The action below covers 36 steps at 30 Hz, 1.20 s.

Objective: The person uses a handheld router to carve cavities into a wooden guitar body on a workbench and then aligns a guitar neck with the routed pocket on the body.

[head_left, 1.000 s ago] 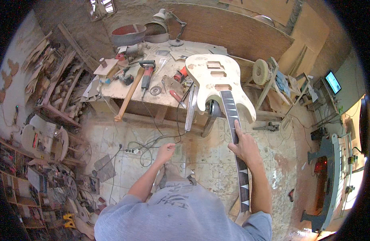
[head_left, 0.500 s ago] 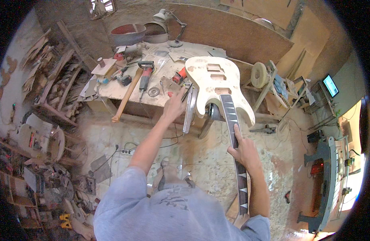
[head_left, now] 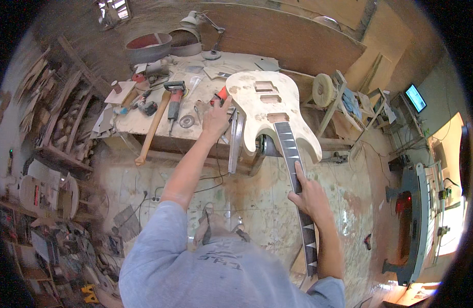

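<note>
An unpainted, pale electric guitar (head_left: pixel 285 105) with cut-out cavities lies face up, its body at the bench's front edge. Its dark fretboard (head_left: pixel 286 146) with pale triangular inlays runs down toward me. My right hand (head_left: pixel 311 197) holds the neck partway along, index finger stretched along the fretboard, the other fingers mostly hidden. Beside the body's left edge is my left hand (head_left: pixel 216 123), fingers extended and apart; whether the fingertips touch the body I cannot tell. Just beyond them lies an orange-red power tool (head_left: pixel 219 95). A metal bar (head_left: pixel 233 149) slants below the body.
The cluttered workbench (head_left: pixel 139 123) carries an angle grinder (head_left: pixel 175 97), a long wooden handle (head_left: pixel 153 131), a metal disc (head_left: pixel 186 121) and a drill (head_left: pixel 148 107). A desk lamp (head_left: pixel 191 20) stands behind. Wood racks (head_left: pixel 74 113) line the left; cables (head_left: pixel 211 187) cross the floor.
My left hand has moved forward along the guitar body's left side, toward the orange-red tool. My right hand stays on the neck. The whole view has shifted slightly.
</note>
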### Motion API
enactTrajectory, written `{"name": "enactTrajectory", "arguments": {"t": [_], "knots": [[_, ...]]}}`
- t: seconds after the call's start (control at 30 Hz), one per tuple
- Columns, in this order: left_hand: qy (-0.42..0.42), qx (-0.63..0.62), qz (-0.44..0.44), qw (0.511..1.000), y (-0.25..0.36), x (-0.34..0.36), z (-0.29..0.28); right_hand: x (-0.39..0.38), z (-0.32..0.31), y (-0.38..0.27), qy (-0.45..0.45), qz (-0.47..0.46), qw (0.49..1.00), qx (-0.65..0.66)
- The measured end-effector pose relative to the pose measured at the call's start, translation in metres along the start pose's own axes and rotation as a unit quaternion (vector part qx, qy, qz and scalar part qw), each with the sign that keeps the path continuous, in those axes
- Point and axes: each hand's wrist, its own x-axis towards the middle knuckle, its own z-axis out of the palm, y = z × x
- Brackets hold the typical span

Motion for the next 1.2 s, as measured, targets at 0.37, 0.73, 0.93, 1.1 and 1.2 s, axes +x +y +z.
{"name": "enactTrajectory", "arguments": {"t": [0.37, 0.73, 0.93, 1.1, 1.2], "knots": [[0.050, 0.034, 0.069, 0.996, -0.014, 0.005, -0.002, 0.005, 0.001, 0.000, -0.013, 0.004, 1.000, -0.014], [-0.146, -0.191, -0.111, 0.964, -0.001, -0.049, 0.060, -0.004, 0.007, 0.011, -0.006, 0.010, 1.000, 0.011], [-0.216, -0.282, -0.193, 0.915, -0.048, -0.185, 0.142, 0.003, 0.008, 0.003, 0.006, -0.003, 1.000, -0.008], [-0.290, -0.370, -0.341, 0.814, -0.058, -0.276, 0.151, -0.003, -0.010, -0.003, -0.035, 0.038, 0.999, -0.001], [-0.307, -0.371, -0.410, 0.775, -0.057, -0.310, 0.139, -0.007, -0.005, 0.000, -0.027, 0.034, 0.999, 0.004]]}}
